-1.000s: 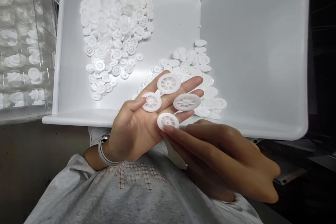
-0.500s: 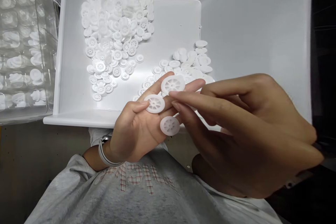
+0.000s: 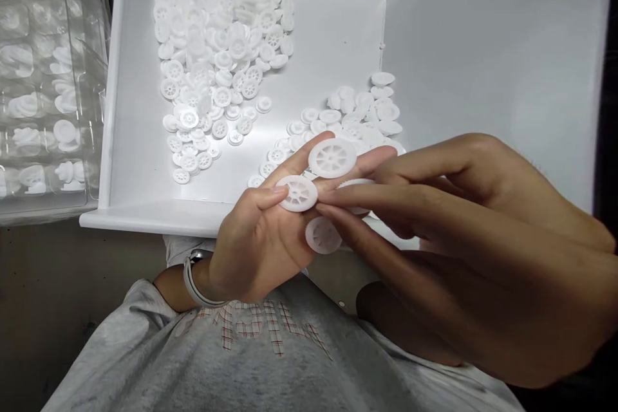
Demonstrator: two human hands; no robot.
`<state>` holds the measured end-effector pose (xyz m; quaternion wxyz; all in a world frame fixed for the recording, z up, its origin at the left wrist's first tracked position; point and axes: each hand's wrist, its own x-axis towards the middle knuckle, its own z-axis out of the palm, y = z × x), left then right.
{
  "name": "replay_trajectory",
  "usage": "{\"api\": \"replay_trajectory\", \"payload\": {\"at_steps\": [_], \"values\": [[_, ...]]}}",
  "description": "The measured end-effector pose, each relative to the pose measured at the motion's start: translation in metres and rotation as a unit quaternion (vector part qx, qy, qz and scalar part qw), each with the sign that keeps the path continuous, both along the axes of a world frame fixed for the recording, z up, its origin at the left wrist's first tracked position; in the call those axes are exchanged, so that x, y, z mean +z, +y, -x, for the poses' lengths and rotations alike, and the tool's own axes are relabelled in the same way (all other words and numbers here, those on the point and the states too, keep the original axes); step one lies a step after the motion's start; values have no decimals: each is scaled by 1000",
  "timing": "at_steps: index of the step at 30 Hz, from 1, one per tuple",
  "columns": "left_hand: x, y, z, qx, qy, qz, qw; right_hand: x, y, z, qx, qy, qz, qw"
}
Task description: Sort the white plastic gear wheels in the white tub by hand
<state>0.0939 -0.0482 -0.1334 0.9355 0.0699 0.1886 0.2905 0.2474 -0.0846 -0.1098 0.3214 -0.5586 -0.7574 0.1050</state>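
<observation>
My left hand (image 3: 263, 248) is palm up and holds several small white plastic spoked wheels. Its thumb presses on one spoked wheel (image 3: 298, 194). A larger-looking wheel (image 3: 333, 158) lies on the fingers above it, and another wheel (image 3: 323, 235) sits at the lower edge of the palm. A further wheel (image 3: 356, 184) is partly hidden behind the fingers of my right hand (image 3: 483, 244). The right thumb and forefinger are pinched together at the right edge of the wheel under the left thumb.
A white bin (image 3: 328, 26) stands in front of me. A large heap of white wheels (image 3: 207, 45) fills its left side, and a smaller heap (image 3: 357, 112) lies behind my hands. Clear plastic compartment trays (image 3: 36, 103) holding white parts are at the left.
My right fingertips have moved from the upper wheel down to the edge of the wheel under the left thumb. Another wheel now shows behind them. The view has shifted slightly.
</observation>
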Motion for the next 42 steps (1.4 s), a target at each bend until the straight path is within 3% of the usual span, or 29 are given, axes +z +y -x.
{"api": "replay_trajectory", "payload": {"at_steps": [9, 14, 17, 22, 29, 36, 42], "values": [[1, 0, -3, -2, 17, 8, 1000, -3, 1, 1, 3, 36, 25, 999], [1, -1, -3, 13, 35, 13, 999, -3, -1, 0, -46, 100, 56, 992], [0, -1, -2, 19, 46, 6, 999, -5, -5, -4, -58, 79, 79, 992], [0, 0, 0, 4, 40, -5, 999, -12, -10, -9, -25, 15, 0, 1000], [-3, -2, 0, 2, -6, 3, 1000, -14, -11, -11, -53, -24, 18, 998], [0, -2, -2, 17, 10, 6, 1000, -22, -4, -5, -99, 127, 23, 987], [0, -3, -2, 16, 2, 15, 1000, -29, -3, -2, -185, 174, 29, 967]]}}
